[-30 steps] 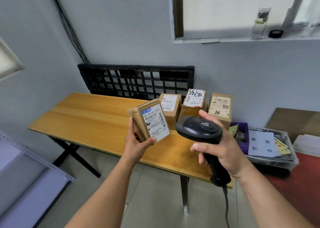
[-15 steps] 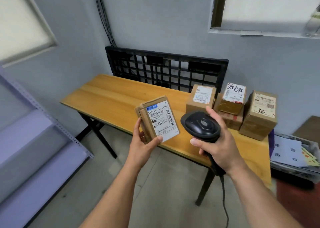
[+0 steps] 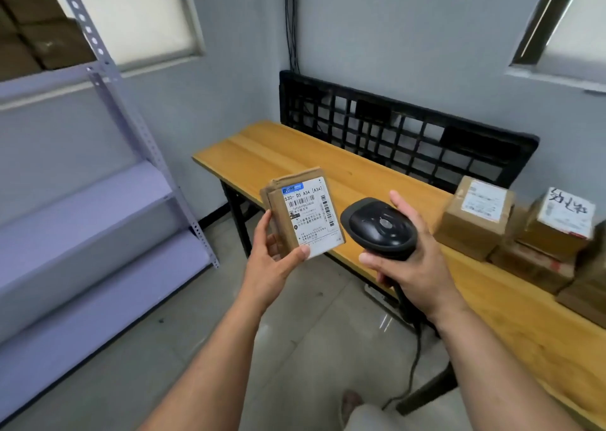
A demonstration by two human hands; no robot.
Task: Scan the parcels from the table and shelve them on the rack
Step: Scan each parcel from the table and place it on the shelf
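Parcel (image 3: 303, 214) in focus: where is it sitting, and what are the hands doing? (A)

It is being held in the air near the left end of the table (image 3: 295, 155), label (image 3: 311, 224) facing up. The left hand (image 3: 272, 266) is gripping it, thumb on the label's lower corner and fingers curled behind. The right hand (image 3: 413, 263) is wrapping around the handle of the scanner (image 3: 378, 227), whose head is sitting just beside the parcel's right edge. (B)

What is threatening the step from here? (A)

The thumb is lying close to the printed codes, so sliding upward it would likely be masking a barcode and spoiling the read. The grip is taking only the lower end, so a quick swing toward the rack (image 3: 98, 201) could be tipping the parcel out. The cable (image 3: 416, 358) is hanging by the table leg and may be snagging there. (B)

And the room for moving? (A)

Open floor is lying between table and rack. The perforated upright (image 3: 131, 119) and the shelf lips are standing forward on the left, and these are the edges to clear. The lower shelves are showing bare surface, while the top one is carrying boxes (image 3: 32, 37). Other parcels (image 3: 475, 217) are sitting at the table's right end, well apart from both hands. (B)
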